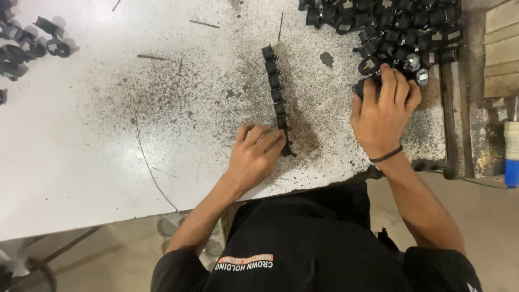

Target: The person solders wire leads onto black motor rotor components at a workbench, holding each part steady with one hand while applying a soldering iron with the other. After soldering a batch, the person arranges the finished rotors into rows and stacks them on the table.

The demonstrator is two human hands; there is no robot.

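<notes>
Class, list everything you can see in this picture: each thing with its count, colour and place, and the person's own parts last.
Table: one, white, speckled with dark grime, fills the view.
Row of parts: one line of about seven, black, table centre.
Pile of parts: many, black, top right.
Loose parts: several, black, top left.
Wire: one, thin, dark, curving left of centre.
Wristband: one, black, right wrist.
Left hand: at the row's near end.
Right hand: fingers on the pile's near edge.
</notes>
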